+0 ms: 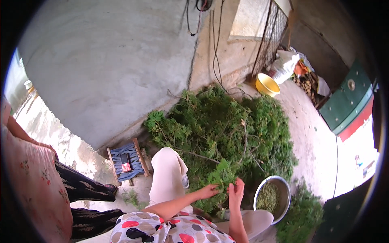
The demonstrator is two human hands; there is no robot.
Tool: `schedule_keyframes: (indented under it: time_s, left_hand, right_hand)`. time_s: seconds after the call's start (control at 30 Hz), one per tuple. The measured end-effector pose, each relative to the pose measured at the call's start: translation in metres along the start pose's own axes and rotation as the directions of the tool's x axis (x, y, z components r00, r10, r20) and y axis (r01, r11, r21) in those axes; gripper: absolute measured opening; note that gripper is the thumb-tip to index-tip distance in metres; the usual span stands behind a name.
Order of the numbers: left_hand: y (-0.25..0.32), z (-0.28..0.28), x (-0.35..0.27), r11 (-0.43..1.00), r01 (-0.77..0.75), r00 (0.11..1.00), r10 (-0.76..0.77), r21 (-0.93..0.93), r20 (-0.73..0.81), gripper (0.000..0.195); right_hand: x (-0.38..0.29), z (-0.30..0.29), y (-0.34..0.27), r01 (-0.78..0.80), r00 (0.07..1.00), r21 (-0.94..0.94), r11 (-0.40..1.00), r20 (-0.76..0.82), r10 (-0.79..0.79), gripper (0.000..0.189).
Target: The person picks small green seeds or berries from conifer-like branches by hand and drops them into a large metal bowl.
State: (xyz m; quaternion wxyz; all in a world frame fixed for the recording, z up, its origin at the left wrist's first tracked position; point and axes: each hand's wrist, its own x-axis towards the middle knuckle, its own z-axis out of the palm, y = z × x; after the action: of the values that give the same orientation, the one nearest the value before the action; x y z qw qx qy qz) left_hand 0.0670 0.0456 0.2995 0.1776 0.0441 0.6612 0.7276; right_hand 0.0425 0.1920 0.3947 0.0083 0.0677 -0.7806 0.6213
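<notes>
Between my knees, my left hand (pixel 209 191) grips a leafy evergreen sprig (pixel 223 173) that looks like arborvitae. My right hand (pixel 236 188) is at the sprig's right side, its fingertips close to the leaves; whether they pinch anything is too small to tell. A large heap of cut evergreen branches (pixel 212 121) lies on the floor in front of me, against the wall. By my right knee stands a round metal basin (pixel 287 194), partly filled with small green cones or seeds (pixel 267 197).
More cut greenery (pixel 301 209) lies right of the basin. A low stool (pixel 141 158) with a woven blue seat bears a mobile phone (pixel 125 162). At left stands another person (pixel 36 182). A yellow plastic basin (pixel 267 85), white sacks (pixel 284 65) and a green metal door (pixel 346 97) are farther off.
</notes>
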Motion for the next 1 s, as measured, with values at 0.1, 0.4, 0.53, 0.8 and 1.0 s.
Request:
schedule_keyframes:
  time_s: [0.1, 0.4, 0.53, 0.8, 1.0]
  left_hand:
    - [0.003, 0.002, 0.002, 0.996, -0.083, 0.995, 0.081, -0.032, -0.06, 0.036]
    - [0.028, 0.007, -0.005, 0.971, 0.096, 0.976, -0.135, -0.218, -0.171, 0.028]
    - [0.036, 0.022, 0.004, 0.957, 0.135, 0.971, -0.179, -0.257, -0.158, 0.04]
    - [0.07, 0.052, 0.054, 0.942, 0.235, 0.958, -0.266, -0.238, -0.106, 0.048]
    - [0.117, 0.046, 0.094, 0.875, 0.27, 0.951, -0.307, -0.402, -0.031, 0.04]
  right_hand:
    - [0.003, 0.003, 0.007, 0.034, 0.998, -0.087, 0.996, 0.053, -0.029, 0.029]
    - [-0.002, -0.016, 0.0, 0.006, 1.0, -0.224, 0.975, 0.027, 0.0, 0.027]
    - [-0.011, -0.031, 0.011, 0.122, 0.992, -0.337, 0.934, 0.01, -0.126, 0.027]
    - [-0.008, -0.077, 0.011, 0.045, 0.997, -0.296, 0.954, -0.05, -0.062, 0.024]
    - [0.051, -0.089, -0.013, 0.036, 0.999, -0.177, 0.984, -0.027, -0.041, 0.023]
